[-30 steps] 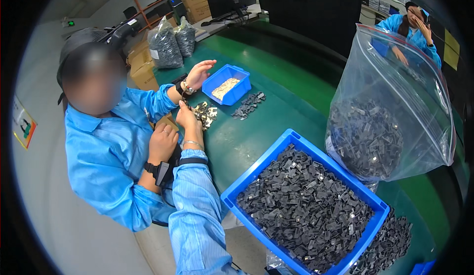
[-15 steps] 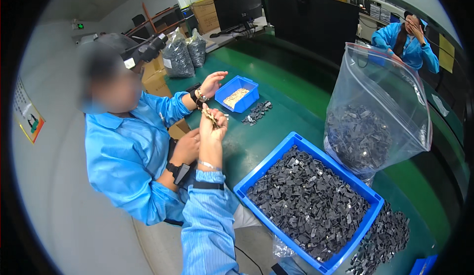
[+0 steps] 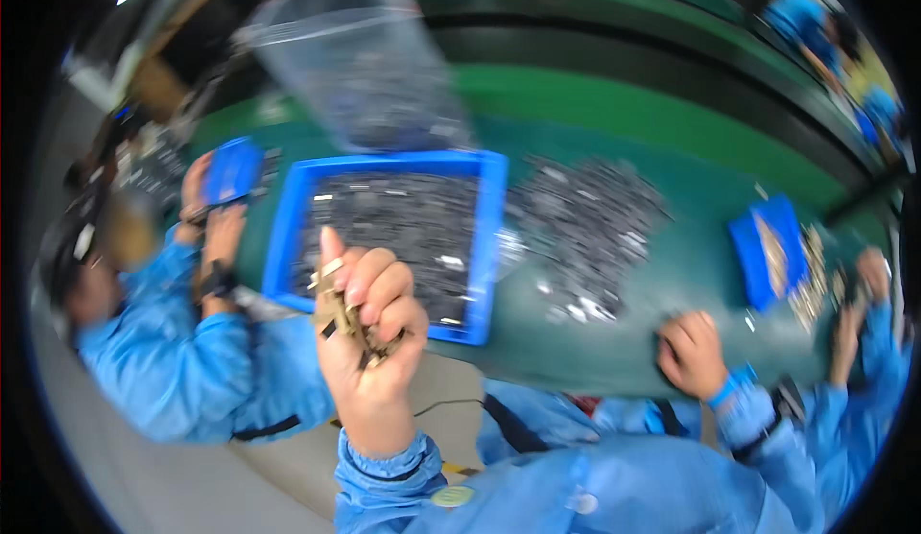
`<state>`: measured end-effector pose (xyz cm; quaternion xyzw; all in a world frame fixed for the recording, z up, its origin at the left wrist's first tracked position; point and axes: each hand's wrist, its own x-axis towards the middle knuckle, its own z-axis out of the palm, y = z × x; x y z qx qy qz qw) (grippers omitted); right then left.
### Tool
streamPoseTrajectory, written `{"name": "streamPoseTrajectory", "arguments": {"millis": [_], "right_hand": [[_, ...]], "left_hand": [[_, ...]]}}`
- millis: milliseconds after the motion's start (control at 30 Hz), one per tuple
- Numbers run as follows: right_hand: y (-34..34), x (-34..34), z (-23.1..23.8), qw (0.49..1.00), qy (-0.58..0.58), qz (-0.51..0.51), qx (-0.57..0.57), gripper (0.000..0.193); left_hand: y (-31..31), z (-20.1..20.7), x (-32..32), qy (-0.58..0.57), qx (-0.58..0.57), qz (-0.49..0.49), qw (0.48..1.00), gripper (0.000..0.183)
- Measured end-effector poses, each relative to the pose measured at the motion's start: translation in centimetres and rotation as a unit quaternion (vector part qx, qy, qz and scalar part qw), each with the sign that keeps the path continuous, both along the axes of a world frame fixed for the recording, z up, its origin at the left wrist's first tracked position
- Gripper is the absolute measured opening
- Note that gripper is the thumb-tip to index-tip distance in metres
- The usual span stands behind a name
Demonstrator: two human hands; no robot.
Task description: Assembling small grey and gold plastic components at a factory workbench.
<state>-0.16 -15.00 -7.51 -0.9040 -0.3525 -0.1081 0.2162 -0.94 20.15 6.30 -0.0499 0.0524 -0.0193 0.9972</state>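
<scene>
My left hand (image 3: 384, 318) is raised in front of the near side of a blue tray (image 3: 492, 246). Its fingers curl over a bunch of small brass-coloured metal pieces (image 3: 338, 321), and the thumb points up. Many small dark grey plastic parts (image 3: 398, 203) fill the tray. At the table's near edge rests my right hand (image 3: 693, 354), its fingers curled in; whatever might be inside is hidden. The nearest thing to it is a loose pile of the same dark parts (image 3: 585, 222) on the green table (image 3: 537, 352). Motion blurs the picture.
Behind the tray stands a clear plastic bag (image 3: 374, 83) of dark parts. On the left, a co-worker in blue (image 3: 182, 361) has hands at a small blue bin (image 3: 233, 169). At right, another person's hands (image 3: 859, 313) are near a blue bin (image 3: 767, 251) and brass-coloured pieces (image 3: 811, 280).
My view has swung to the right. My left hand has come away from the left co-worker's hands, brass-coloured pieces still in it. My right hand and the right-hand bin have come into view.
</scene>
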Motion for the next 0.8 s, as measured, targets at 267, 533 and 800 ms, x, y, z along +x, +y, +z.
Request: {"name": "streamPoseTrajectory", "arguments": {"millis": [267,533,800], "right_hand": [[-2.6,-3.2,0.6,0.996,-0.012,-0.047,0.079,0.019],[-6.4,-5.6,0.5,0.983,0.008,-0.100,0.154,0.014],[-7.8,-5.0,-0.2,0.974,0.057,-0.045,0.216,0.014]], "left_hand": [[-17.4,-8.9,4.5,0.076,-0.012,-0.274,0.959,0.035],[-27.2,-11.1,8.9,0.118,0.347,-0.140,0.920,0.029],[-28.5,-13.9,9.3,-0.080,0.832,0.072,0.544,0.048]]}}
